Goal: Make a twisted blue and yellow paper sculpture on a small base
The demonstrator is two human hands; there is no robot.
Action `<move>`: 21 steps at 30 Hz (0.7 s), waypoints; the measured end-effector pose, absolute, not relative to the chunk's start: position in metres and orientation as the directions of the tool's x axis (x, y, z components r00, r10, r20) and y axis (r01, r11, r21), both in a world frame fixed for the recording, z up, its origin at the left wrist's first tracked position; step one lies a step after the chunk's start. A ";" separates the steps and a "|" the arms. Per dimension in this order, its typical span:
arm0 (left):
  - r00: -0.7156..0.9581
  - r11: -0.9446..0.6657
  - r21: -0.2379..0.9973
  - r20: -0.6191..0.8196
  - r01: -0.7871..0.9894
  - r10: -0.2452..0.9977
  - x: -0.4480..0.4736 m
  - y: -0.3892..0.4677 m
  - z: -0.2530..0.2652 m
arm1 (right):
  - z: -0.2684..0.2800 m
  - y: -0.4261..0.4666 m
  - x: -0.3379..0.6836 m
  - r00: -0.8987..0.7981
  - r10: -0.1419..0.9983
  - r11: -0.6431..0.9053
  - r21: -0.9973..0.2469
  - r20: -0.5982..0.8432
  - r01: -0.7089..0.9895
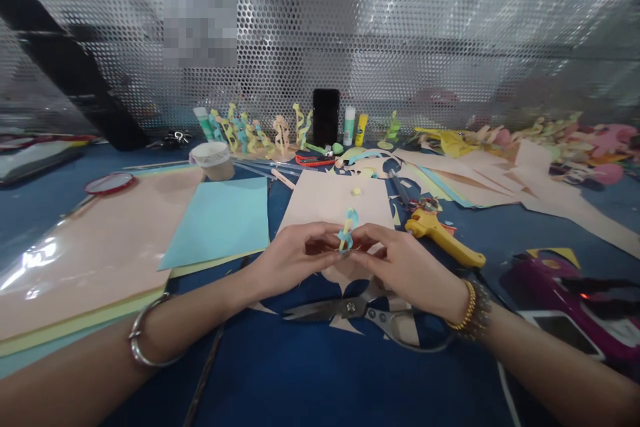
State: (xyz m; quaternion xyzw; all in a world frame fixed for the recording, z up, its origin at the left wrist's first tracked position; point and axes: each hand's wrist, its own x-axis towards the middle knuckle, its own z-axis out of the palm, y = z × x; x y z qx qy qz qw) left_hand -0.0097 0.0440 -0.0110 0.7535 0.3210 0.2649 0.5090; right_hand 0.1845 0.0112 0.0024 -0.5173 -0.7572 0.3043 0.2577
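Note:
Between my two hands stands a small paper figure point(346, 239), a yellow strip with a light blue paper curl wound about it. My left hand point(300, 255) pinches it from the left side. From the right, the fingertips of my right hand point(400, 260) close on the same figure. Behind and below it lies a pale pink paper sheet point(330, 197). A pair of metal scissors point(350, 308) rests partly open just under my hands, among paper scraps. The figure's lower end is partly hidden by fingers.
Blue paper point(225, 220) and a plastic-covered paper stack point(120, 233) lie left. A yellow glue gun point(445, 237) and a purple device point(560, 293) sit right. Small paper figures point(245, 133), a phone point(326, 117) and glue sticks point(349, 125) stand along the perforated metal panel point(280, 27).

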 end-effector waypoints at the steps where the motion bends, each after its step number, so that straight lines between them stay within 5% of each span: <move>1: 0.650 -0.281 0.935 0.076 0.217 0.756 -0.010 0.044 -0.012 | 0.002 0.011 0.184 -0.331 0.939 0.291 -0.718 0.089 0.632; 21: 0.596 -0.302 0.913 0.086 0.274 0.798 -0.008 0.043 -0.013 | -0.001 0.009 0.179 -0.315 0.940 0.311 -0.697 0.127 0.646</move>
